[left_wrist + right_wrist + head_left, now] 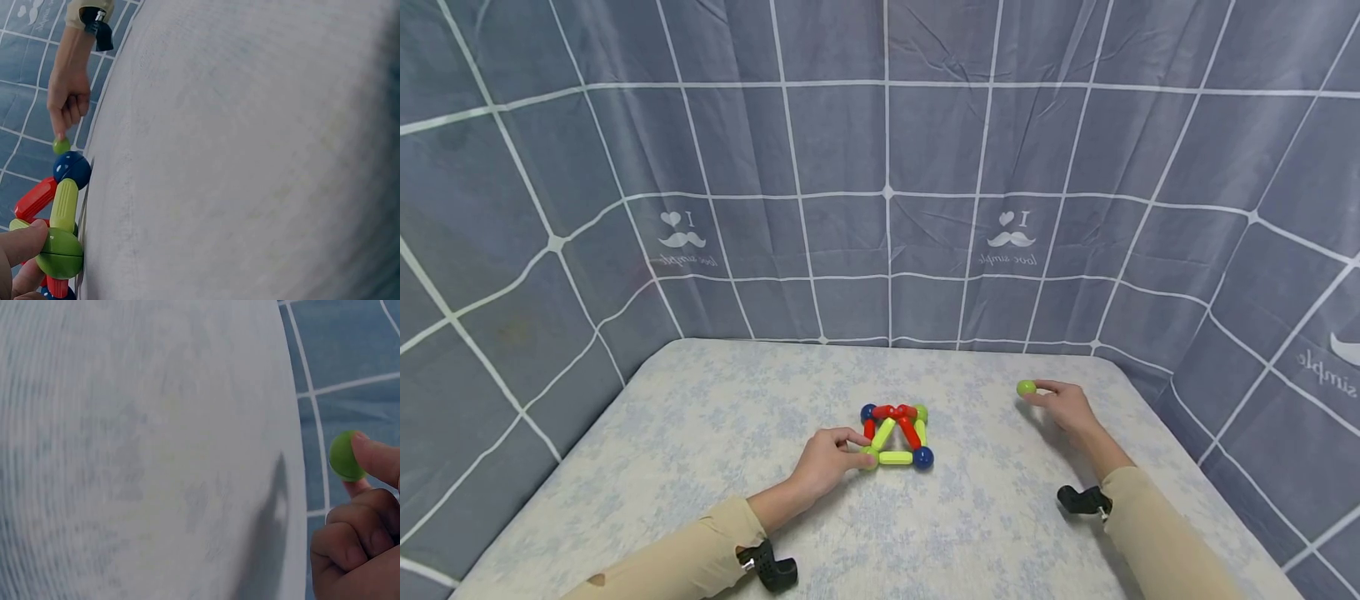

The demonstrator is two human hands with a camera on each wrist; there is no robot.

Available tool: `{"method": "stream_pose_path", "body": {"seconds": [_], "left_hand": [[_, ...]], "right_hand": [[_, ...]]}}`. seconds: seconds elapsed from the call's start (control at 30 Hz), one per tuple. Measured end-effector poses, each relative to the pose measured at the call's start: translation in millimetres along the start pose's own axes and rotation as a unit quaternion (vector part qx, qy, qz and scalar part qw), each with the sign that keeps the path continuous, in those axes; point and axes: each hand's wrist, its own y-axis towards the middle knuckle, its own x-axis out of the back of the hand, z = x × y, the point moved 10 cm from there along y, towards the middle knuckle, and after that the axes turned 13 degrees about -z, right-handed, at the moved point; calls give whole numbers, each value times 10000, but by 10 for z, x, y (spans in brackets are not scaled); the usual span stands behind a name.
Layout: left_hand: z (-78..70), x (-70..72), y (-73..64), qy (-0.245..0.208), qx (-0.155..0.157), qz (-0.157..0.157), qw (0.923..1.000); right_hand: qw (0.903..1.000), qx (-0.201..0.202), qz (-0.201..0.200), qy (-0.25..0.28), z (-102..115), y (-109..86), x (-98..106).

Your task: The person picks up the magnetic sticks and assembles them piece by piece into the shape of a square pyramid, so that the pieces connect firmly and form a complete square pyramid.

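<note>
A frame of coloured rods and balls stands mid-table in the head view, with a blue ball (922,457) at its near right corner and a yellow-green rod (896,458) along the front. My left hand (826,460) pinches the green ball (61,253) at the near left corner between thumb and fingers. Red rods (909,432) lean together at the top of the frame. Off to the right, my right hand (1069,408) holds a loose green ball (345,456) by thumb and index finger, the other fingers curled in. It is raised over the table, its shadow falling below.
The table (992,517) wears a pale blue-patterned cloth. Behind and at both sides hangs a grey curtain (842,142) with white grid lines. Black wrist devices (1078,500) sit at both sleeves.
</note>
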Motion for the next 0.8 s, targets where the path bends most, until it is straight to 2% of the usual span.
{"method": "stream_pose_path", "body": {"seconds": [0.33,0.5,0.8], "left_hand": [[-5,-2,-2,-6,17,1,10000],[4,7,0,46,69,-21,10000],[1,11,-2,70,64,-30,10000]], "right_hand": [[9984,108,534,155,381,-155,-229],[9960,243,762,402,577,-270,-357],[9934,426,963,461,883,-461,-575]]}}
